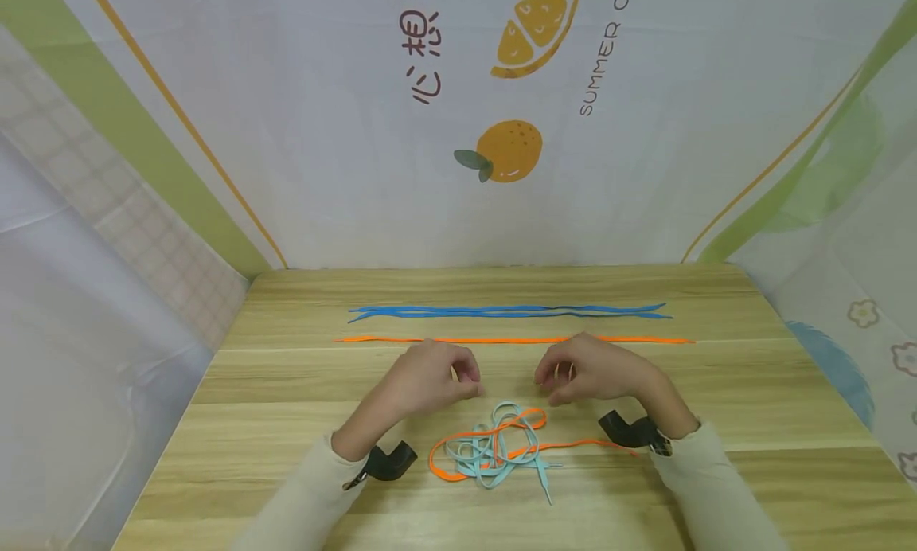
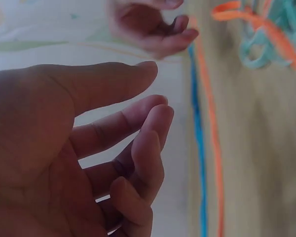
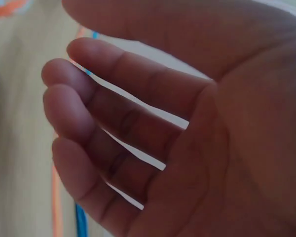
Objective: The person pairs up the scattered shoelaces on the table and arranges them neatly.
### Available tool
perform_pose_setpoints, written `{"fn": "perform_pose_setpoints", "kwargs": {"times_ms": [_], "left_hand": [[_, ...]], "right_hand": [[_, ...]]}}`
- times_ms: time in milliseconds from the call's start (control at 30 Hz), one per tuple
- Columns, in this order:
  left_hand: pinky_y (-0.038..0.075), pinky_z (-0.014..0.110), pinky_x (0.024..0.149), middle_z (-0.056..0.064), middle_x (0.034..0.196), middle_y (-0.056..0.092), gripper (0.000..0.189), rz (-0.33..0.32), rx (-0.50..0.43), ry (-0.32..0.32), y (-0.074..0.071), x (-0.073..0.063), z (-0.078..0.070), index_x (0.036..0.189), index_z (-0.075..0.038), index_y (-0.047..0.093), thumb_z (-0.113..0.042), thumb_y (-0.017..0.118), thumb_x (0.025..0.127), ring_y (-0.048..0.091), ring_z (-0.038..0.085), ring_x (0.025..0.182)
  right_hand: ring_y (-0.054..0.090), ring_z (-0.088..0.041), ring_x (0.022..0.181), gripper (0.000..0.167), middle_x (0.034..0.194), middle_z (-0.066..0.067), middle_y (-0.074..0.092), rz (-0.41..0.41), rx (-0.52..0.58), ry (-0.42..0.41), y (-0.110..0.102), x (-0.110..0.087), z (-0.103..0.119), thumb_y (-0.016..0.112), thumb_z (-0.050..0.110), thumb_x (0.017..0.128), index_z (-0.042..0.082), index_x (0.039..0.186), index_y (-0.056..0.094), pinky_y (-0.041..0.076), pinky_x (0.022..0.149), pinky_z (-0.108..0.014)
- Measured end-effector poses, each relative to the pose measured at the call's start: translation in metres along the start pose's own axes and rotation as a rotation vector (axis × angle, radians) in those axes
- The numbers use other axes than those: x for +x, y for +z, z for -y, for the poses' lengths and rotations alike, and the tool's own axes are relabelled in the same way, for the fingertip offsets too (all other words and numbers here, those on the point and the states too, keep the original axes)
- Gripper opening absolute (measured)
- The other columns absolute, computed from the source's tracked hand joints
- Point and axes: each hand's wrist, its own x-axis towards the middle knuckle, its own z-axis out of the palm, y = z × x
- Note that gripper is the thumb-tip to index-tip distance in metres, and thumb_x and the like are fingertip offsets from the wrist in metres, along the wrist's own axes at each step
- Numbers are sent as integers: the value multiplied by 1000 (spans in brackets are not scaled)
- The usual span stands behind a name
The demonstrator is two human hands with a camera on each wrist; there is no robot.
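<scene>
Both hands hover over the middle of the wooden table, just behind a tangled pile of shoelaces. My left hand has loosely bent fingers, and the left wrist view shows a gap between thumb and fingertips with nothing in it. Facing it, my right hand is loosely curved too, its palm bare in the right wrist view. In the pile, a pale mint shoelace is looped together with an orange shoelace, whose one end trails right toward the right wrist. Behind the hands a straight orange shoelace lies flat across the table.
Farther back, blue shoelaces lie side by side, parallel to the straight orange one. The wooden table ends at a white printed cloth behind it, with more cloth hanging at both sides. Black wrist mounts sit on both sleeves.
</scene>
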Motion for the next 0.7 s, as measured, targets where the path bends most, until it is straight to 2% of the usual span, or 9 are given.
{"fn": "perform_pose_setpoints", "kwargs": {"times_ms": [100,133,267,500,700], "left_hand": [[54,34,73,-18,76,65,14,39,-4,25,12,3,-1,88,-25,76,-26,86,97,57,5,67],[51,32,66,-18,76,65,14,51,-14,28,16,4,-1,88,-25,76,-26,86,97,58,5,67],[50,28,65,-18,75,65,13,87,-47,31,25,4,-3,88,-24,77,-25,86,97,59,5,68],[52,26,68,-18,77,68,6,119,-82,62,30,4,-5,94,-18,83,-22,85,98,60,2,71],[52,23,66,-15,84,75,10,148,-144,116,33,7,-5,103,-13,87,-20,87,96,62,-1,72]], "right_hand": [[66,-4,83,19,98,6,76,38,8,3,9,7,4,89,10,89,9,106,82,58,75,-29],[66,-3,83,17,98,6,76,49,8,10,11,8,4,88,9,89,10,105,82,58,75,-29],[66,-2,81,14,95,9,74,91,5,6,18,14,6,88,8,89,11,101,82,58,73,-28],[59,2,74,11,84,17,68,124,-44,19,25,20,7,87,7,90,15,92,81,55,70,-24],[59,1,71,17,84,17,68,112,14,-44,24,19,11,80,0,92,17,92,79,55,66,-26]]}}
